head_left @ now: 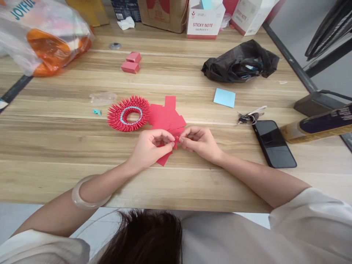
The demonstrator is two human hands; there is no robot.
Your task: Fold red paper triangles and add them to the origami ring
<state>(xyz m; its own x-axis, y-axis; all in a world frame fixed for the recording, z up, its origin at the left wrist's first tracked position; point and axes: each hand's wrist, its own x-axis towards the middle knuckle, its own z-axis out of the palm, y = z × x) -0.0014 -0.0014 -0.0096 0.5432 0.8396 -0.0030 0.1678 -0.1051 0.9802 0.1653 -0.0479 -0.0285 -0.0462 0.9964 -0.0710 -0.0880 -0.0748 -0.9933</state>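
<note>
Between my two hands is a small red folded piece of paper (176, 140), pinched from both sides. My left hand (154, 146) grips it between thumb and fingertips, and my right hand (199, 143) does the same at its right edge. Beneath and beyond them lie several loose red paper sheets (162, 117), overlapping in a pile. Left of the pile sits a red ring of folded paper pieces (117, 116) with a light blue inner row. My fingers partly hide the piece they hold.
Two pink blocks (130, 67), a blue sticky note pad (224, 98) and a black plastic bag (236, 64) lie farther back. Keys (249, 117), a phone (275, 145) and a can (319, 124) are at right. Boxes (205, 25) line the back; a shopping bag (52, 40) stands left.
</note>
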